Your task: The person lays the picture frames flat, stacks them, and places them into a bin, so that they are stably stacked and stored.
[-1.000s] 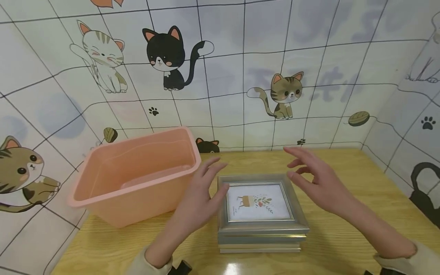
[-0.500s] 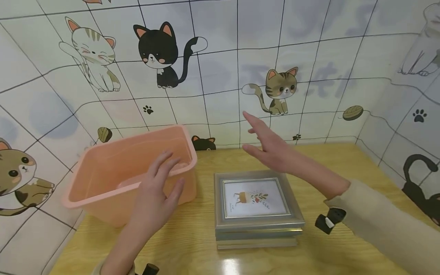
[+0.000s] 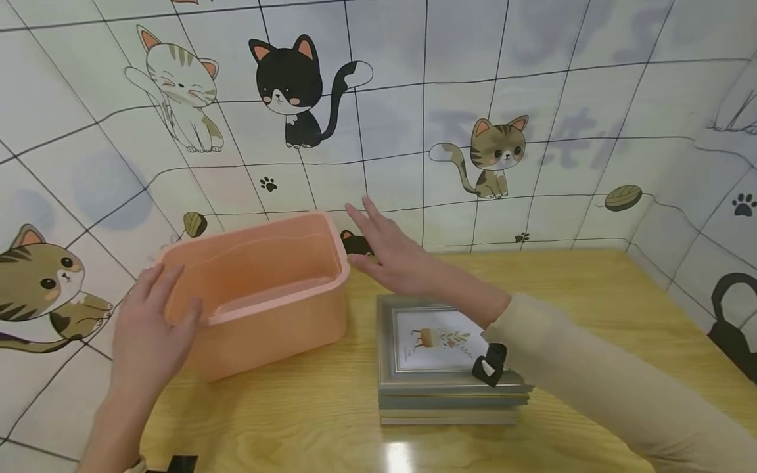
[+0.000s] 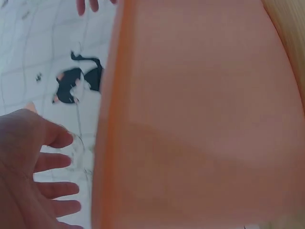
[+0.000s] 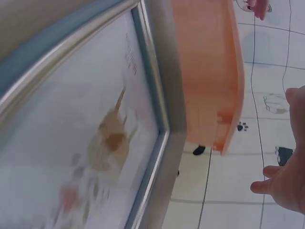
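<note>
A pink plastic tub (image 3: pixel 272 338) stands on the wooden table. At its left end is my left hand (image 3: pixel 148 335), fingers fairly straight and spread. In the left wrist view a gap separates that hand (image 4: pixel 24 176) from the tub's rim (image 4: pixel 102 157). My right hand (image 3: pixel 393 256) hovers by the tub's right rim with fingers extended; whether the thumb touches the rim I cannot tell. Below the right forearm lies a stack of silver picture frames (image 3: pixel 387 355), partly covered by the sleeve. The right wrist view shows the top picture frame (image 5: pixel 174 95) close up. Both hands hold nothing.
Cat-patterned wall covering (image 3: pixel 390 131) rises directly behind the table and on both sides. The wooden table top (image 3: pixel 591 328) extends right of the frames and in front of the tub (image 3: pixel 284 420). A dark camera mount (image 3: pixel 489 368) sits on the right wrist.
Both hands have moved left, away from the frame stack. The left hand went past the tub's front to its left end; the right reached across to its right rim. Tub and frames stayed put.
</note>
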A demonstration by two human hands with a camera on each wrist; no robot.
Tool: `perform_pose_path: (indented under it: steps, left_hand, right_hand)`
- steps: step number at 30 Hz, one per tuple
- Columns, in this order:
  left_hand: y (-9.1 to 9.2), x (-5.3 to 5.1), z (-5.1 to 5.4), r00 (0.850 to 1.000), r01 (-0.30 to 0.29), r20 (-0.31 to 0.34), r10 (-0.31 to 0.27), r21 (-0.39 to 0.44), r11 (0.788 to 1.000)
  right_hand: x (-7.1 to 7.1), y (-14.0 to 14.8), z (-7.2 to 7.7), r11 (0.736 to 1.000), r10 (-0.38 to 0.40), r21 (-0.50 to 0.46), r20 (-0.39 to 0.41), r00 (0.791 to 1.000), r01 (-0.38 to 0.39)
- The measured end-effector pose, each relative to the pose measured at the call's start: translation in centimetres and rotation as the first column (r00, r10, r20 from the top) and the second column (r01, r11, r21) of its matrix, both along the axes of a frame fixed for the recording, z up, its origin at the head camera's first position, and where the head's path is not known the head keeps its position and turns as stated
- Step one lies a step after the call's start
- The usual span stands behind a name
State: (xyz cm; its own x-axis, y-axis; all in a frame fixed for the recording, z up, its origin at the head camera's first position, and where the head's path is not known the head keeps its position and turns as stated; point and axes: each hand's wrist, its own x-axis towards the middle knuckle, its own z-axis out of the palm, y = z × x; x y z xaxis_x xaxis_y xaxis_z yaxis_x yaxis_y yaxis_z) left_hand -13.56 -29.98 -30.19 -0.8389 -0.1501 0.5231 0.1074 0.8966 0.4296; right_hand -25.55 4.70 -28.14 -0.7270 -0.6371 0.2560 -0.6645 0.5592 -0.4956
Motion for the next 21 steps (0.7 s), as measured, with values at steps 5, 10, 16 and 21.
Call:
perform_pose_path:
  steps: [5, 10, 16, 21]
  left_hand:
    - [-3.2, -0.6, -0.4, 0.988, -0.150, -0.024, 0.152, 0.084, 0.985]
    - [-5.6, -1.2, -1.4, 0.986, -0.165, 0.058, 0.158, 0.138, 0.977]
    - [-7.3, -0.9, -2.0, 0.978, -0.142, 0.169, 0.120, 0.124, 0.982]
    - [-6.6, -1.4, -2.3, 0.969, -0.105, 0.238, 0.066, 0.153, 0.983]
  right_hand:
    - [-0.8, -3.6, -0.4, 1.000, 0.023, 0.011, 0.052, 0.998, -0.023]
    - [-1.3, -7.0, -0.6, 0.999, 0.012, 0.041, 0.065, 0.998, -0.014]
    - [-1.3, -10.1, -1.1, 0.984, -0.044, 0.173, -0.031, 0.999, 0.049]
    - [-1.5, -10.2, -1.9, 0.937, -0.136, 0.310, -0.098, 0.986, 0.160]
